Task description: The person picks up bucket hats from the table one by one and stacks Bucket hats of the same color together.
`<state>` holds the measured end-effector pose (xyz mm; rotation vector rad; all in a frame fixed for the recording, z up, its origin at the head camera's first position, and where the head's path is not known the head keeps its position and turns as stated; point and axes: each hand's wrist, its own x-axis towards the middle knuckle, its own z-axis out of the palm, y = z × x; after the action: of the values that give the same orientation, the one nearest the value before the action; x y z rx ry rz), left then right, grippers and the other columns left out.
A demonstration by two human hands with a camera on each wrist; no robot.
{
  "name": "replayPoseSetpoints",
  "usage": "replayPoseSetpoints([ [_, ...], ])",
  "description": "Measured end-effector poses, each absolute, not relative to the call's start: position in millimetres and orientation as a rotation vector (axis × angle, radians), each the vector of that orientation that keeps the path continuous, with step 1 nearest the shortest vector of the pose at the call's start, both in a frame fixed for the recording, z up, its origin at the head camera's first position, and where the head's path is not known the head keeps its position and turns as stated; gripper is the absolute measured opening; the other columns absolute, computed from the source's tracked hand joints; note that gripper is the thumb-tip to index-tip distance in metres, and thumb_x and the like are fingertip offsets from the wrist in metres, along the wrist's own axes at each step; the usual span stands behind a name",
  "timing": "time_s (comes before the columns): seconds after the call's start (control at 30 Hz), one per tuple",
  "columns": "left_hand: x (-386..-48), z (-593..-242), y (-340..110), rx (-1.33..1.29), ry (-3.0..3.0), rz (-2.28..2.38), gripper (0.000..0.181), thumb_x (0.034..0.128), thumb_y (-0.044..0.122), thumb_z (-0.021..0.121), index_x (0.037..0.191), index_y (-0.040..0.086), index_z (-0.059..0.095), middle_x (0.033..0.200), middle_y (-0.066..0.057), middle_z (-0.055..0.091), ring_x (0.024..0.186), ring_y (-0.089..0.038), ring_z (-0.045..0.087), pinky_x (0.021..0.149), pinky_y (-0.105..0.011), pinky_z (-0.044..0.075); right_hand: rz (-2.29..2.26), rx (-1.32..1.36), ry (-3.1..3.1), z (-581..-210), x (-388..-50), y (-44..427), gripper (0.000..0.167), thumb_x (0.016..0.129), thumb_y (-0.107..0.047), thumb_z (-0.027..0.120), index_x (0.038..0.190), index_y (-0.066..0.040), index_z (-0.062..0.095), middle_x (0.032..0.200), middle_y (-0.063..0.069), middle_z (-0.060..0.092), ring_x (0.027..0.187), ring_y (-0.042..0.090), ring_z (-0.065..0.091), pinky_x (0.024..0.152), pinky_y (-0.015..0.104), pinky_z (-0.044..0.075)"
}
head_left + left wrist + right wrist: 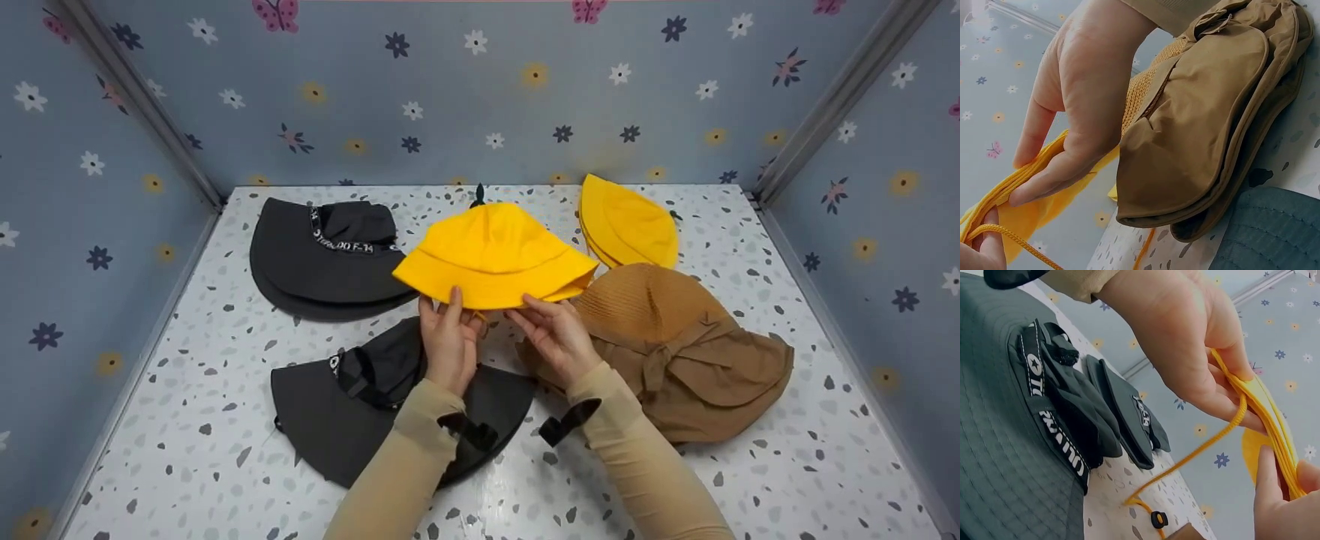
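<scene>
A yellow bucket hat (pixel 499 251) with a green leaf-like tip (pixel 478 196) is held up in the middle of the head view, crown upward. My left hand (pixel 450 341) pinches its near brim between thumb and fingers. Just to the right, my right hand (pixel 556 337) pinches the same brim edge. A yellow cord (pixel 1202 451) hangs from the hat in the right wrist view, with a black toggle (pixel 1158 519) on it. In the left wrist view, the layered yellow brim (pixel 1039 163) lies between fingers and thumb. Fingers on the far side of the brim are partly hidden.
Below my left hand lies a black wide-brimmed hat (pixel 330 412); another folded black hat (pixel 322 274) sits behind it. A brown hat with a bow (pixel 720 375) lies right, near a folded yellow hat (pixel 637 225). Flowered walls (pixel 480 90) enclose the speckled table (pixel 187 420).
</scene>
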<state>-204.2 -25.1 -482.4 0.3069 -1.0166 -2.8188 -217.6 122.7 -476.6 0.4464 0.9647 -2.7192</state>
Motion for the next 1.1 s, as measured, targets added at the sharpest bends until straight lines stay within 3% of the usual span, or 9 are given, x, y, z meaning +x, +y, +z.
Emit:
replayPoseSetpoints([
  [0.23,-206.8,-485.6,-29.3,0.356,-1.044,-2.79,0.049,0.1063,0.018,0.044,0.152,0.023,0.027,0.134,-0.01,0.051,0.084,-0.015,0.058,0.067,-0.028,0.047,-2.73,0.493,0.946,-477.3,-221.7,130.0,0.028,0.101,0.001,0.049,0.128,-0.004,0.048,0.105,0.009,0.068,0.097,0.022,0.068,0.116,0.05,0.035],
  [0.5,-213.2,-486.7,-35.7,0.413,-1.051,-2.779,0.049,0.1064,0.016,0.043,0.152,0.021,0.027,0.138,-0.011,0.049,0.095,-0.016,0.06,0.07,-0.028,0.047,-2.685,0.566,1.032,-475.7,-228.2,137.3,0.035,0.103,-0.008,0.049,0.137,-0.006,0.041,0.108,0.009,0.066,0.093,0.021,0.068,0.106,0.045,0.049],
  [0.67,-222.4,-485.6,-39.2,0.463,-1.086,-2.792,0.042,0.1067,0.017,0.042,0.147,0.015,0.028,0.134,-0.011,0.048,0.098,-0.017,0.058,0.077,-0.031,0.049,-2.656,0.618,1.153,-475.0,-233.0,139.5,0.031,0.101,-0.003,0.052,0.129,-0.012,0.042,0.096,0.006,0.066,0.085,0.019,0.066,0.104,0.043,0.049],
  [0.87,-234.7,-484.4,-45.5,0.51,-1.228,-2.723,0.032,0.1058,0.013,0.046,0.134,0.006,0.034,0.128,-0.012,0.05,0.101,-0.019,0.055,0.082,-0.03,0.047,-2.635,0.638,1.221,-476.7,-239.1,139.5,0.03,0.1,-0.001,0.053,0.122,-0.016,0.042,0.094,0.003,0.061,0.081,0.018,0.061,0.087,0.037,0.051],
  [1.1,-244.0,-486.0,-51.9,0.6,-1.477,-2.591,0.035,0.103,0.012,0.052,0.133,-0.001,0.043,0.12,-0.012,0.053,0.106,-0.022,0.054,0.096,-0.039,0.045,-2.634,0.648,1.281,-481.2,-244.1,137.9,0.033,0.098,0.002,0.054,0.122,-0.016,0.039,0.099,0.004,0.054,0.077,0.018,0.055,0.074,0.031,0.052],
])
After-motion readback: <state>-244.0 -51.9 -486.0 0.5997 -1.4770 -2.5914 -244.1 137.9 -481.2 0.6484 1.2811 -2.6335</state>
